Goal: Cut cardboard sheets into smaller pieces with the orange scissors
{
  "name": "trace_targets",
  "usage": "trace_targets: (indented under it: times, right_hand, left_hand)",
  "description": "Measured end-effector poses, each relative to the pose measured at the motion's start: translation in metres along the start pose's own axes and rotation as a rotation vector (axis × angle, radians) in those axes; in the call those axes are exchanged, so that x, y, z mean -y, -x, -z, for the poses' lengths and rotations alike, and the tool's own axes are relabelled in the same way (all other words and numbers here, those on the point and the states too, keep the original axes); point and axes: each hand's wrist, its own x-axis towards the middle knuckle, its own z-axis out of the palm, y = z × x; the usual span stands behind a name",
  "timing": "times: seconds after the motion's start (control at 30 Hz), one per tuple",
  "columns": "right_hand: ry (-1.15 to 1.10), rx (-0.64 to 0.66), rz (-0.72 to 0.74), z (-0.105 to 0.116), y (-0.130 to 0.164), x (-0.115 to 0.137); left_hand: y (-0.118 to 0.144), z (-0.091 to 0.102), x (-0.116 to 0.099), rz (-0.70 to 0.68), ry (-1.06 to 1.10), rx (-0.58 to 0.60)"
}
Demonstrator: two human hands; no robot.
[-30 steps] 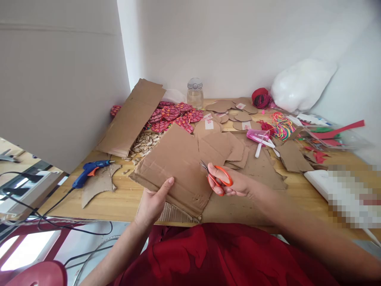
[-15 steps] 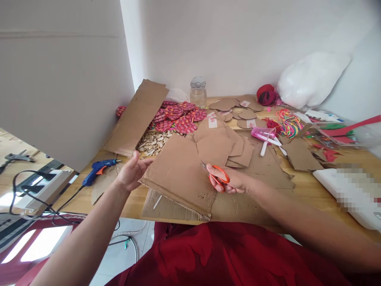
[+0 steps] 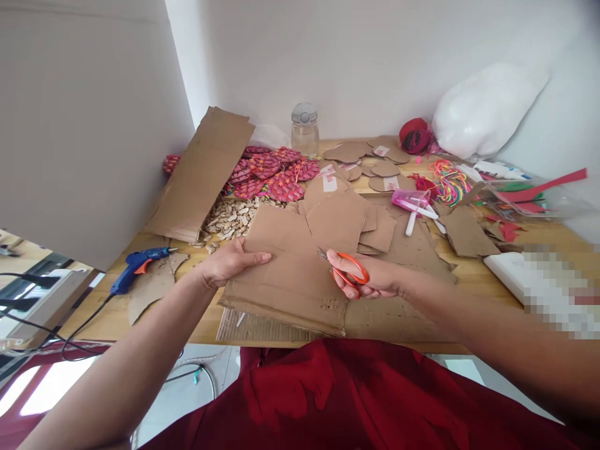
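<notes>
My left hand [image 3: 234, 259] grips the left edge of a large brown cardboard sheet [image 3: 281, 275], thumb on top and the other fingers hidden underneath. In my right hand [image 3: 360, 278] is a pair of orange-handled scissors [image 3: 349, 269], their short blades pointing left over the sheet's right part. Whether the blades touch the cardboard I cannot tell. Behind the sheet lie several cut cardboard pieces [image 3: 335, 219], overlapping one another. A corrugated cardboard piece [image 3: 267, 328] lies under the sheet's front edge.
A blue glue gun [image 3: 135, 269] with its cord lies at left. Pale shells [image 3: 229, 219] and red patterned pieces [image 3: 276, 178] are heaped behind, near a leaning cardboard strip [image 3: 201, 175]. A lidded jar [image 3: 304, 131] stands at the wall. A pink cup [image 3: 410, 200] lies on its side at right.
My left hand has closed on the cardboard sheet's left edge, thumb now on top. The sheet has turned slightly. My right hand still holds the scissors. The view has shifted a little.
</notes>
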Motion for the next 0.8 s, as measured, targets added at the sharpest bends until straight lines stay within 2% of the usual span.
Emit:
trace_targets:
  times: [0.13, 0.33, 0.53, 0.67, 0.8]
  right_hand:
    - [0.016, 0.008, -0.001, -0.002, -0.005, 0.01]
    - [0.128, -0.091, 0.066, -0.008, -0.006, 0.018]
    - [0.016, -0.207, 0.205, -0.015, -0.01, 0.004]
    - [-0.042, -0.289, 0.259, -0.019, -0.014, -0.008]
    - [-0.159, -0.235, 0.259, -0.018, -0.009, -0.003]
  left_hand:
    - [0.006, -0.005, -0.004, -0.016, -0.013, -0.006]
    - [0.014, -0.013, -0.008, -0.059, -0.022, 0.007]
    - [0.021, -0.02, -0.006, -0.15, -0.04, -0.018]
    - [0.023, -0.021, -0.002, -0.145, -0.07, -0.046]
    - [0.025, -0.022, 0.002, -0.188, -0.081, -0.031]
